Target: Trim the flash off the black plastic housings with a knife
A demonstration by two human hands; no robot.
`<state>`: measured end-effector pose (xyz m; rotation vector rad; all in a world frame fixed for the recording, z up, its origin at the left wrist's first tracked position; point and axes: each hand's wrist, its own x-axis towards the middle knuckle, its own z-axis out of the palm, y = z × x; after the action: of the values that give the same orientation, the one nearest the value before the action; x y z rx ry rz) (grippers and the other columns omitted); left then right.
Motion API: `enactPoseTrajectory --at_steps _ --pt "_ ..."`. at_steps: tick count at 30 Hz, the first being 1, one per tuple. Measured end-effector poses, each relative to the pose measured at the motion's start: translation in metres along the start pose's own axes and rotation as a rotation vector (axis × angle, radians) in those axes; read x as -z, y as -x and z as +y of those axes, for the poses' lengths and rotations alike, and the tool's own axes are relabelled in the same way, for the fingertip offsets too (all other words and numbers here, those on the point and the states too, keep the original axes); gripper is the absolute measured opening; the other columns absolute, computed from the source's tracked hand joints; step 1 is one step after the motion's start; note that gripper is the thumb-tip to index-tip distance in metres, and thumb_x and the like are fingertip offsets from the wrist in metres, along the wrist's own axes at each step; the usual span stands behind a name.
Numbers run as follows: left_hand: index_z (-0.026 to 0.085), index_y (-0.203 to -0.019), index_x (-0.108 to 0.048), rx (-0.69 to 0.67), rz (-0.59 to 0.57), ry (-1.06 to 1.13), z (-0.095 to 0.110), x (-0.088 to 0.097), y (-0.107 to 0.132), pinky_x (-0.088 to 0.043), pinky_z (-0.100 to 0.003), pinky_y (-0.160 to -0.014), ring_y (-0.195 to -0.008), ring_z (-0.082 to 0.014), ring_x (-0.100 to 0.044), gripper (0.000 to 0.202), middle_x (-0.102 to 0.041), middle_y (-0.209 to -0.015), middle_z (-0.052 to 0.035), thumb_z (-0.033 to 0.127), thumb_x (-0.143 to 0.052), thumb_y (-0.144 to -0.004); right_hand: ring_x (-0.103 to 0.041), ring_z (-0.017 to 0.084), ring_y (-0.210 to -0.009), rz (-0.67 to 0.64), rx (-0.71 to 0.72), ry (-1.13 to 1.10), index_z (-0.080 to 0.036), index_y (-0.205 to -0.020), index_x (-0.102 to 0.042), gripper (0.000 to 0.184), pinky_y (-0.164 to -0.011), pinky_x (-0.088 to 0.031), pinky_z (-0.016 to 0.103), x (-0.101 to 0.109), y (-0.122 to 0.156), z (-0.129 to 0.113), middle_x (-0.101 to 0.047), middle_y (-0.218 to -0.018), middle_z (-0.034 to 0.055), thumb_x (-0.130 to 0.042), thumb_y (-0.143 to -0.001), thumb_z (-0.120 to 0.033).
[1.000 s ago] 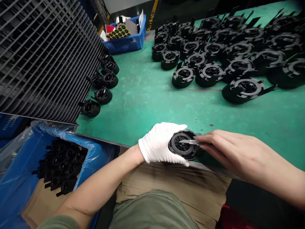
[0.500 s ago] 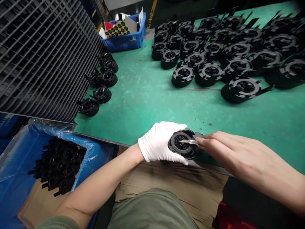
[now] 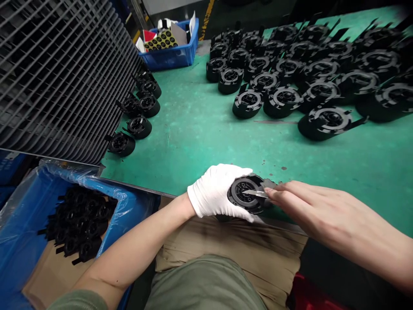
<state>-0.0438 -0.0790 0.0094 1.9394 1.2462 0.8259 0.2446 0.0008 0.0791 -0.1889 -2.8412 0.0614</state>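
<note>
My left hand (image 3: 215,192), in a white glove, is wrapped round a round black plastic part (image 3: 247,196) at the near edge of the green table (image 3: 200,129). My right hand (image 3: 301,204), bare, pinches thin metal tweezers (image 3: 256,193). The tweezer tip rests on the middle of the part's face. Both hands sit close together just above the table edge.
Many similar black round parts (image 3: 284,97) stand in rows at the back right. A few more (image 3: 138,127) line the left beside a dark slatted grille (image 3: 61,73). A blue bin with a plastic liner (image 3: 32,224) holds black parts at lower left. Another blue bin (image 3: 171,54) stands at the back.
Almost nothing differs: both hands stay on the part, and the tweezer tip has shifted only slightly on its face.
</note>
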Motion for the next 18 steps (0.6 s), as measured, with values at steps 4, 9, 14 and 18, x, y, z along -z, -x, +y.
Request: enactPoseTrajectory --at_steps 4,9,14,18 --pt "0.027 -0.142 -0.079 0.017 -0.034 0.021 0.005 0.004 -0.003 -0.066 -0.050 -0.115 -0.129 -0.0412 -0.086 0.099 -0.089 -0.135 -0.0136 0.100 -0.093 -0.076 -0.073 0.018 -0.079 -0.023 0.047 -0.042 -0.020 -0.125 -0.070 0.033 -0.074 -0.059 0.033 0.004 0.001 0.009 -0.074 -0.096 0.0029 -0.046 -0.111 -0.001" --pt "0.028 -0.134 -0.081 0.086 -0.125 -0.006 0.015 0.012 -0.007 -0.069 -0.050 -0.109 -0.123 -0.0413 -0.086 0.092 -0.089 -0.126 -0.0113 0.096 -0.097 -0.074 -0.073 0.019 -0.076 0.036 -0.008 -0.068 -0.022 -0.130 -0.069 0.018 -0.065 -0.054 0.033 0.007 0.000 0.019 -0.075 -0.096 0.0037 -0.054 -0.120 -0.022" --pt "0.028 -0.130 -0.081 0.089 -0.135 0.016 0.017 0.014 -0.009 -0.068 -0.049 -0.108 -0.122 -0.0405 -0.086 0.088 -0.089 -0.124 -0.0106 0.096 -0.096 -0.077 -0.071 0.018 -0.075 0.008 0.020 -0.013 -0.019 -0.126 -0.068 0.021 -0.066 -0.053 0.032 0.006 -0.005 0.016 -0.071 -0.094 0.0038 -0.047 -0.123 -0.020" --pt "0.028 -0.129 -0.080 0.069 -0.120 0.050 0.015 0.013 -0.007 -0.066 -0.048 -0.108 -0.123 -0.0401 -0.086 0.087 -0.089 -0.126 -0.0107 0.098 -0.092 -0.079 -0.069 0.019 -0.074 -0.033 0.046 0.001 -0.018 -0.126 -0.070 0.026 -0.067 -0.054 0.034 0.007 -0.006 0.021 -0.069 -0.093 0.0036 -0.046 -0.118 -0.010"
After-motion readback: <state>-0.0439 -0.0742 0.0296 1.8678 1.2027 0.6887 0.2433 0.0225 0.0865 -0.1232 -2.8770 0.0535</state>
